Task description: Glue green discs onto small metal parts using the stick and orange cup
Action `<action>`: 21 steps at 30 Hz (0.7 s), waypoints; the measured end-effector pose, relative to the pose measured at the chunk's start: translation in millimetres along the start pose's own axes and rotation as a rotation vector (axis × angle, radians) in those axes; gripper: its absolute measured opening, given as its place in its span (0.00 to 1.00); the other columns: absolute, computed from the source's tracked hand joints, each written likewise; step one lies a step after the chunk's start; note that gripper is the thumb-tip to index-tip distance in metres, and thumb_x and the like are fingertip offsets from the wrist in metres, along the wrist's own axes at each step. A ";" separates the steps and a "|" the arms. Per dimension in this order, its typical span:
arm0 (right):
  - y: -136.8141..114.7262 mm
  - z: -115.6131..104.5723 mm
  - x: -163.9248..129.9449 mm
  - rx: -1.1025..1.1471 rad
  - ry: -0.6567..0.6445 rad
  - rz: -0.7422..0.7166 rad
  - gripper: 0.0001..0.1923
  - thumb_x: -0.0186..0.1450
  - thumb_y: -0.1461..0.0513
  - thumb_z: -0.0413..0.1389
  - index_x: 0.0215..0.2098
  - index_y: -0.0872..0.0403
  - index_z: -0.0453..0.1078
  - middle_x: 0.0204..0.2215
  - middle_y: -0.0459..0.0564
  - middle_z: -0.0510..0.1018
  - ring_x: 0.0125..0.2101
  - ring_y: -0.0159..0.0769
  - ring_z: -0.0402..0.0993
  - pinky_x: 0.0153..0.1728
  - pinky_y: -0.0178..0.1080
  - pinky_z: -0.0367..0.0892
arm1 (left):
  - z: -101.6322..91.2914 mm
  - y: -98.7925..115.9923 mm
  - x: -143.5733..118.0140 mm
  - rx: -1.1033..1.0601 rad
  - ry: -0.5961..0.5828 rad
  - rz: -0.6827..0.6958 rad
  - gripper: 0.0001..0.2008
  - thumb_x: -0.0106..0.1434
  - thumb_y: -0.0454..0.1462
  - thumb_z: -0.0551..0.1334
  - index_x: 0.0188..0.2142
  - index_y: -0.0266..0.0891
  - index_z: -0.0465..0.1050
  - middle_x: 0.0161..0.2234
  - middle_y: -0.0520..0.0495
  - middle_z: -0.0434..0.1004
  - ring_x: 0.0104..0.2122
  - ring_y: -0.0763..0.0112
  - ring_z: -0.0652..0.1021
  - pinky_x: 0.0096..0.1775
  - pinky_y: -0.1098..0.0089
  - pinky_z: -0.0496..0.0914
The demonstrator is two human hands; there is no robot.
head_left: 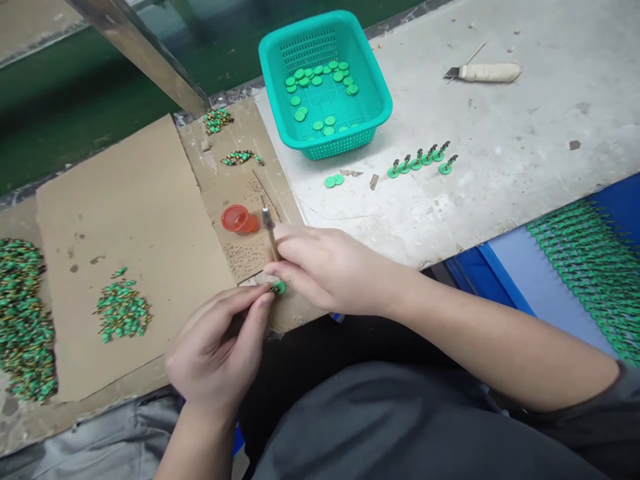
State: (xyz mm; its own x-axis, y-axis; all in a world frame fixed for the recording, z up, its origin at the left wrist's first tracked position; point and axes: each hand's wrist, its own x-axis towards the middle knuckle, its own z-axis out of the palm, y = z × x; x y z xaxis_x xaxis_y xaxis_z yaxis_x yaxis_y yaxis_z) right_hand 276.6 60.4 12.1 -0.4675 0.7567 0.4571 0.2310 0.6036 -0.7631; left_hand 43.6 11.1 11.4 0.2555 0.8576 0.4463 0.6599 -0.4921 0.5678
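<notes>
My left hand (225,340) pinches a small figure on a round green base (279,287) at the table's near edge. The fingertips hide most of the figure. Just beside it, my right hand (325,270) is closed around a slim pen-like tool (270,230) with a thin tip pointing up and away. Beyond the tool stands a small orange-red cup (240,219) with its lid open, on speckled cardboard. A loose pile of tiny green and yellow pieces (123,310) lies on the cardboard sheet (125,213) to the left.
A teal basket (327,143) holds several green discs. Two discs (334,181) lie in front of it. To the right stand several assembled figures (417,161), with a wrapped-handle knife (485,72) farther back. A large heap of pieces (25,320) is far left; rows of green items (590,267) fill a tray at right.
</notes>
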 end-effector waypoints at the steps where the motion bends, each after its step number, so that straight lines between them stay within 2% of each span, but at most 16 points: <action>1: 0.4 0.2 -1.3 0.008 0.004 -0.009 0.11 0.86 0.64 0.48 0.47 0.52 0.71 0.45 0.51 0.80 0.48 0.39 0.81 0.54 0.40 0.75 | -0.1 0.1 -0.2 0.000 0.000 -0.001 0.14 0.71 0.29 0.73 0.51 0.50 0.87 0.47 0.52 0.91 0.45 0.66 0.88 0.52 0.64 0.81; 6: 1.4 1.2 -2.6 0.020 -0.061 -0.027 0.09 0.86 0.63 0.51 0.48 0.52 0.72 0.44 0.49 0.81 0.45 0.38 0.80 0.52 0.39 0.77 | 0.3 -0.6 -0.5 0.009 0.013 -0.011 0.12 0.71 0.30 0.74 0.49 0.49 0.87 0.44 0.53 0.91 0.43 0.66 0.88 0.49 0.65 0.81; 11: 0.2 2.4 -2.1 -0.041 -0.134 -0.032 0.13 0.87 0.64 0.47 0.52 0.55 0.74 0.49 0.52 0.82 0.50 0.38 0.81 0.55 0.40 0.76 | 0.7 0.4 1.5 0.014 0.004 -0.011 0.09 0.71 0.31 0.74 0.46 0.48 0.86 0.42 0.54 0.90 0.41 0.68 0.88 0.48 0.67 0.81; 15: -2.7 2.6 -3.7 -0.073 -0.143 -0.077 0.11 0.87 0.64 0.47 0.57 0.56 0.72 0.50 0.52 0.82 0.52 0.38 0.81 0.55 0.39 0.74 | 0.1 0.0 1.3 0.037 0.010 0.019 0.09 0.71 0.30 0.74 0.44 0.47 0.85 0.42 0.55 0.89 0.41 0.71 0.87 0.48 0.69 0.80; 21: -7.4 2.7 -1.7 -0.138 -0.208 -0.143 0.09 0.84 0.68 0.50 0.56 0.54 0.70 0.49 0.51 0.84 0.49 0.39 0.82 0.49 0.38 0.72 | -2.5 -3.6 -4.0 0.058 0.015 -0.016 0.08 0.70 0.31 0.75 0.43 0.47 0.85 0.43 0.53 0.90 0.43 0.64 0.89 0.48 0.65 0.82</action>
State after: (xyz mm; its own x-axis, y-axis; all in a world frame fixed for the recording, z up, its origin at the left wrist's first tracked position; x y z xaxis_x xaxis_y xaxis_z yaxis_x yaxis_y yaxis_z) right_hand 273.4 54.0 15.8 -0.6654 0.6022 0.4411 0.2571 0.7397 -0.6219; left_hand 38.4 9.1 9.3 0.2342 0.8629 0.4479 0.7038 -0.4683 0.5342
